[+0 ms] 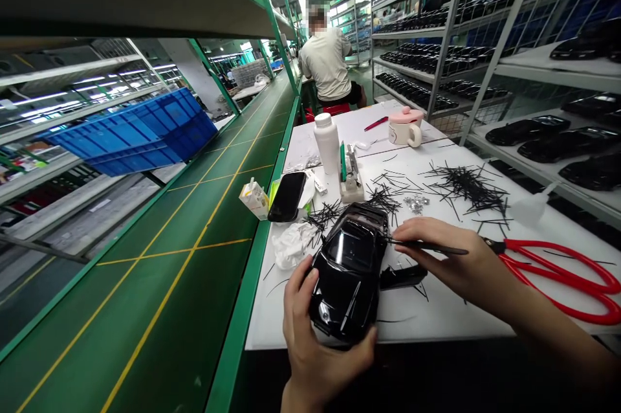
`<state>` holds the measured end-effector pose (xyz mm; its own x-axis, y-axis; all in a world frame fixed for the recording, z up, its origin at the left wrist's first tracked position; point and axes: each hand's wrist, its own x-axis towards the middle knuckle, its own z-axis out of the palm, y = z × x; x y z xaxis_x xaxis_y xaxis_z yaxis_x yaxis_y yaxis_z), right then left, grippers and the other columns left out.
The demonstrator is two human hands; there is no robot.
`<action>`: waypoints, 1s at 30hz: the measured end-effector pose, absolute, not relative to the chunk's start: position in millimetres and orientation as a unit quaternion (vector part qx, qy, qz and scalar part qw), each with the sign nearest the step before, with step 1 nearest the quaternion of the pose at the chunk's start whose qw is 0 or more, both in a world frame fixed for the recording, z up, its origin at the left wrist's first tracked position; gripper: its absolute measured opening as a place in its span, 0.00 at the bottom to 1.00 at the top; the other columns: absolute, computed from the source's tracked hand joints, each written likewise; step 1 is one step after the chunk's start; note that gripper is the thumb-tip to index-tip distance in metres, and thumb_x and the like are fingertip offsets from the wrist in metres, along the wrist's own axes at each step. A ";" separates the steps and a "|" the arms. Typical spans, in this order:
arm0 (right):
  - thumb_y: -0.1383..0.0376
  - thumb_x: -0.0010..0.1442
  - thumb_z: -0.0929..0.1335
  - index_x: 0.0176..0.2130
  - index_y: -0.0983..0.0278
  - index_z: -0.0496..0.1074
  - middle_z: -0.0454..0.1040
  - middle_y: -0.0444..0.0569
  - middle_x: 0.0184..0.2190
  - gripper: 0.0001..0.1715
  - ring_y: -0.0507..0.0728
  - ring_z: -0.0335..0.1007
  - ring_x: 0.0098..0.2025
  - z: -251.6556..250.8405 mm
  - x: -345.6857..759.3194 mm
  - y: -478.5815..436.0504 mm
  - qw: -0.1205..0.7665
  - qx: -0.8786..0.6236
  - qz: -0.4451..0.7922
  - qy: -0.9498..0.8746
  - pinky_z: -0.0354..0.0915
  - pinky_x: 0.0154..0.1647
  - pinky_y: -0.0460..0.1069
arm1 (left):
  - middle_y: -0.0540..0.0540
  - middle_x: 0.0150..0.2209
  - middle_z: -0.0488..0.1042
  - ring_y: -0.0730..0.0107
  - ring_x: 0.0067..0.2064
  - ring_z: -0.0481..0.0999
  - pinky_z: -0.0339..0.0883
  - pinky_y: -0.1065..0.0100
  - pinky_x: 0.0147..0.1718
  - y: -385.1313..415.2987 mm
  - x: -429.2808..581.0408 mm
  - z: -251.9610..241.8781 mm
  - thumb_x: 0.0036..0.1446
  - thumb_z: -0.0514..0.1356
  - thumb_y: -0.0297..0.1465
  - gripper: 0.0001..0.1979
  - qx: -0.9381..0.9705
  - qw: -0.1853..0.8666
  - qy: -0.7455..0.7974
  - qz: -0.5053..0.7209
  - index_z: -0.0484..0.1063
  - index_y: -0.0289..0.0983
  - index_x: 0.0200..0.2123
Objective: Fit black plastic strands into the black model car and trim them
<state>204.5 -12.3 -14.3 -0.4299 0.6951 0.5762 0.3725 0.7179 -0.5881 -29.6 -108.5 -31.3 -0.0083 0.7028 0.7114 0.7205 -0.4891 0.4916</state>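
- Gripping the near end of a black model car (pixel 347 270) with my left hand (pixel 315 342), thumb one side, fingers curled round the other
- Right hand (pixel 436 248) pinches a slim dark tool (pixel 449 248), tip by the car's side, near the swung-out door (pixel 402 278)
- Car's at the white table's (pixel 436 322) near edge, black strips (pixel 470 186) scattered beyond
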 end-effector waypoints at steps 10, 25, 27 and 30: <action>0.64 0.67 0.66 0.42 0.61 0.73 0.78 0.49 0.38 0.05 0.56 0.75 0.42 -17.0 203.6 -12.5 0.416 -0.346 0.187 -0.820 0.71 0.45 0.51 | 0.32 0.62 0.61 0.46 0.62 0.65 0.64 0.45 0.59 -106.0 -32.9 -29.7 0.46 0.69 0.35 0.46 -0.720 0.031 -0.497 -0.484 0.53 0.39 0.66; 0.59 0.66 0.68 0.40 0.61 0.75 0.78 0.48 0.38 0.09 0.55 0.75 0.41 -21.1 198.4 -18.5 0.367 -0.340 0.377 -0.780 0.71 0.44 0.49 | 0.32 0.67 0.55 0.47 0.67 0.60 0.63 0.46 0.59 -132.5 -54.0 -68.7 0.52 0.66 0.32 0.39 -0.709 -0.036 -0.577 -0.403 0.55 0.40 0.65; 0.59 0.66 0.68 0.39 0.61 0.75 0.78 0.49 0.37 0.10 0.56 0.75 0.40 -20.3 198.0 -20.0 0.368 -0.341 0.384 -0.775 0.71 0.43 0.50 | 0.32 0.67 0.54 0.46 0.66 0.59 0.63 0.45 0.59 -134.5 -52.4 -70.3 0.52 0.66 0.31 0.40 -0.713 -0.053 -0.589 -0.377 0.54 0.42 0.65; 0.58 0.66 0.68 0.39 0.61 0.76 0.78 0.49 0.37 0.10 0.56 0.75 0.40 -21.0 198.5 -21.5 0.371 -0.339 0.392 -0.771 0.72 0.42 0.50 | 0.32 0.70 0.48 0.44 0.68 0.56 0.61 0.42 0.59 -134.2 -46.9 -69.5 0.52 0.66 0.29 0.43 -0.704 -0.090 -0.627 -0.322 0.50 0.44 0.68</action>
<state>198.5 -21.5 -21.0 -0.4954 0.8129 0.3063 0.2323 0.4637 -0.8550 -46.9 -134.2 -69.5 0.0065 0.9401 0.3408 0.8240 -0.1981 0.5308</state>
